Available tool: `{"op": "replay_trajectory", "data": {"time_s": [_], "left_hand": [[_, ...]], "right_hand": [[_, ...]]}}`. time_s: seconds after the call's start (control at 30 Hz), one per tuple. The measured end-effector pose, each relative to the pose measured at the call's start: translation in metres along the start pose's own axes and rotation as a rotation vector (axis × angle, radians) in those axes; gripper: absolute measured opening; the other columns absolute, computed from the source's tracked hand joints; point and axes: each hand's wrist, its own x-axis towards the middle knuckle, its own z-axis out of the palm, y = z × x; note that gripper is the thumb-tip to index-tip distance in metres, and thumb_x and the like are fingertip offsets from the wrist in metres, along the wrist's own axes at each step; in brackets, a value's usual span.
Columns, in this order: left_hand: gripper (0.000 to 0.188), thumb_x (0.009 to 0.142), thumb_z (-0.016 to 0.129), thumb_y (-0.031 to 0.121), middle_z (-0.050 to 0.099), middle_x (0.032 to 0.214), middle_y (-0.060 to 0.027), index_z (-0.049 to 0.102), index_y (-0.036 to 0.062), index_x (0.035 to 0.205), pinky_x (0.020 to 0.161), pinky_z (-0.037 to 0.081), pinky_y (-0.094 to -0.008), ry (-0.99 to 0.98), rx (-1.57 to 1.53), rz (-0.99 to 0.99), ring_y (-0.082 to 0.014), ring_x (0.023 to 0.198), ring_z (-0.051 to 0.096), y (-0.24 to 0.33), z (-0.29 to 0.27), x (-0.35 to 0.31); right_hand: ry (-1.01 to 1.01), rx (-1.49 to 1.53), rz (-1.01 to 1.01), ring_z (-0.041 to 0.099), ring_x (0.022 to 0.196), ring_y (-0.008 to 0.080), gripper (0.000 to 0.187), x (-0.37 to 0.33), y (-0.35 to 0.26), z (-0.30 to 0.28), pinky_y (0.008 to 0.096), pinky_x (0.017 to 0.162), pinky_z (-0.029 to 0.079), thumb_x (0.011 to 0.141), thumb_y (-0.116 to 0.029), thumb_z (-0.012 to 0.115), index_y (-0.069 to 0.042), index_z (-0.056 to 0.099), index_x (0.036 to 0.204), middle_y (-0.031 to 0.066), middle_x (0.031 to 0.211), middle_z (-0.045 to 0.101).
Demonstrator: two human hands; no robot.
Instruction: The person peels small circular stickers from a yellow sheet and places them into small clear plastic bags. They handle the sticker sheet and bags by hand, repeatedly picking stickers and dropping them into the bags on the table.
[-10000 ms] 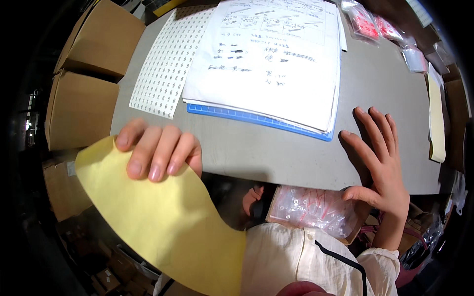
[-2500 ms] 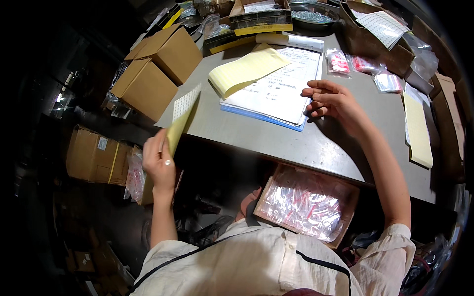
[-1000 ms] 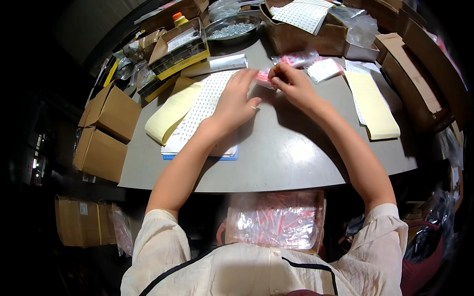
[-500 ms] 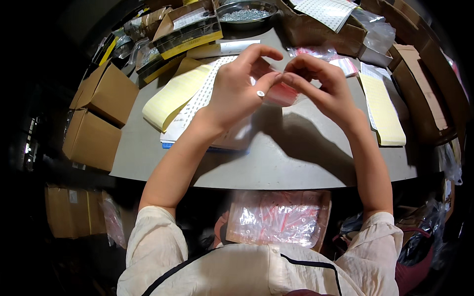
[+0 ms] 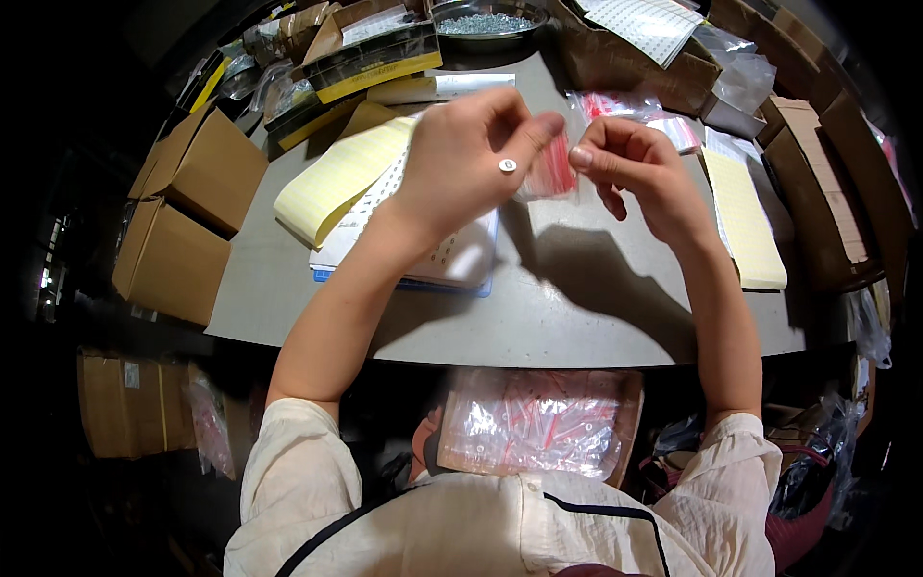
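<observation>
Above the middle of the table my left hand point(image 5: 461, 159) is closed, its back toward me, with a stack of small clear zip bags with red strips point(image 5: 551, 171) showing beyond the thumb. A small round white sticker point(image 5: 508, 165) with a printed mark clings to the base of that thumb. Just right of the bags, my right hand point(image 5: 639, 168) is closed, thumb and forefinger pinched together and the other fingers curled. Whatever lies in that pinch is too small to make out. Beneath my left hand and forearm lie white sheets of round stickers point(image 5: 370, 207).
Yellow backing paper point(image 5: 332, 188) curls at the left; another yellow strip point(image 5: 745, 216) lies at the right. Open boxes point(image 5: 375, 62) and a metal bowl of small parts point(image 5: 490, 24) stand at the back. Below the table edge sits a carton of filled clear bags point(image 5: 538, 423).
My hands were together at the fingertips; now they are apart, the right slightly lower. The red-striped bags have turned more upright beside my left thumb.
</observation>
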Motion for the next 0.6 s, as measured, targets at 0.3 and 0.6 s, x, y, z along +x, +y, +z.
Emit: {"op": "replay_trajectory", "data": {"time_s": [0.3, 0.6], "left_hand": [[0.034, 0.110, 0.060, 0.034, 0.073, 0.081, -0.0044, 0.070, 0.0029, 0.099, 0.063, 0.053, -0.0256, -0.358, -0.604, -0.194, -0.0089, 0.072, 0.068, -0.004, 0.008, -0.005], [0.021, 0.105, 0.067, 0.017, 0.073, 0.084, -0.0066, 0.066, -0.0009, 0.095, 0.075, 0.059, -0.0262, -0.213, -0.638, -0.130, -0.0106, 0.079, 0.072, -0.002, 0.017, -0.009]], "right_hand": [[0.013, 0.067, 0.062, 0.056, 0.054, 0.0073, 0.028, -0.005, -0.002, 0.015, 0.0233, 0.049, 0.041, 0.095, -0.030, 0.076, -0.006, 0.067, 0.085, 0.0006, 0.071, 0.065], [0.038, 0.081, -0.120, 0.064, 0.052, 0.0110, 0.026, -0.003, 0.005, 0.012, 0.0249, 0.044, 0.049, 0.102, -0.021, 0.068, -0.001, 0.068, 0.085, 0.0038, 0.068, 0.065]]}}
